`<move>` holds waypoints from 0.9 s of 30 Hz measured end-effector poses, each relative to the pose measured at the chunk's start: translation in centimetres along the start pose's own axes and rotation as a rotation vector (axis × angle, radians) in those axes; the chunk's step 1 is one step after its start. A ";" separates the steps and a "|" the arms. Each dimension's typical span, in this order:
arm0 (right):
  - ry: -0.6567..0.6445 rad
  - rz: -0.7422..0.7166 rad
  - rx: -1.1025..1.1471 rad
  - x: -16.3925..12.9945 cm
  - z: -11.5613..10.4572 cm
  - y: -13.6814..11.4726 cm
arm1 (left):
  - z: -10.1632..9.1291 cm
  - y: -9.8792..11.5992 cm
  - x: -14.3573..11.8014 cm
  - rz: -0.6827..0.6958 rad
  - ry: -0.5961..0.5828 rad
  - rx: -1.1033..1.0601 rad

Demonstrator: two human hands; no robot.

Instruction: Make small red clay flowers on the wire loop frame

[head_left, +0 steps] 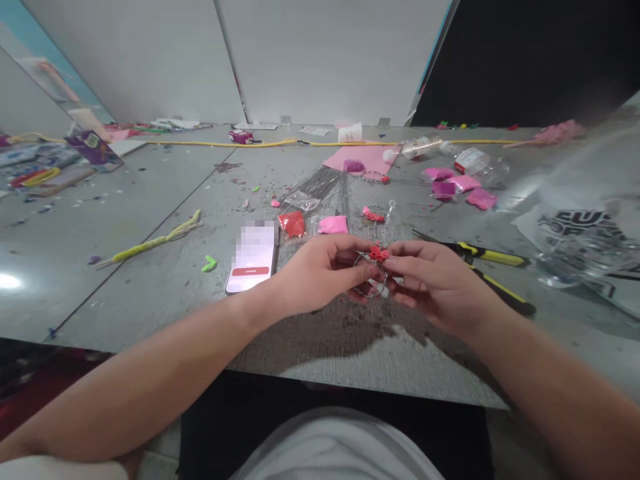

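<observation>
Wire ring (pixel 379 294): outline broken by the left hand (pixel 317 277) and right hand (pixel 440 279); full course not traceable. Red piece (pixel 379 253): partly behind fingertips, detail too small to resolve. Phone (pixel 253 257): upper screen pixelated; lettering on its red button illegible. Pliers (pixel 497 256): part obscured behind right hand. Plastic bag (pixel 590 180): blurred, cut by right edge (print only partly readable). Left forearm (pixel 150 383) and right forearm (pixel 545 373): both run out of frame. Scraps (pixel 40 208), far left: too small to identify.
</observation>
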State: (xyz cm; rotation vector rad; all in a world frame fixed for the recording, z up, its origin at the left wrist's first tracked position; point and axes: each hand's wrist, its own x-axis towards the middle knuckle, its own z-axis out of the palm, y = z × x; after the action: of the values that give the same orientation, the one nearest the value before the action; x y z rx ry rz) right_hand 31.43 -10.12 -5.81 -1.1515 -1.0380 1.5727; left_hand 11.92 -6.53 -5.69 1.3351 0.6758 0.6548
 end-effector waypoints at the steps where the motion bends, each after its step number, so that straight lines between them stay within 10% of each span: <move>1: 0.009 -0.015 -0.014 0.1 -0.1 0.0 | -0.1 0.1 0.0 0.005 0.006 -0.003; 5: 0.049 -0.102 -0.126 0.6 -0.5 0.5 | -1.3 0.7 0.4 0.074 0.105 -0.104; 8: 0.050 -0.290 -0.714 1.5 -0.6 1.1 | -2.8 1.2 0.8 0.162 0.190 -0.170; 15: -0.084 -0.464 -1.198 4.2 0.0 1.1 | -4.7 1.1 1.5 0.175 0.261 -0.167; 27: -0.119 -0.585 -1.347 5.0 -0.4 2.3 | -4.1 0.7 1.7 0.087 0.314 -0.154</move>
State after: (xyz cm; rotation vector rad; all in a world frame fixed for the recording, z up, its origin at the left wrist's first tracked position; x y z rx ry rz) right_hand 30.63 -5.80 -9.12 -1.3309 -2.3845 0.3321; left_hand 9.84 -2.51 -5.52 1.1342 0.8044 0.9811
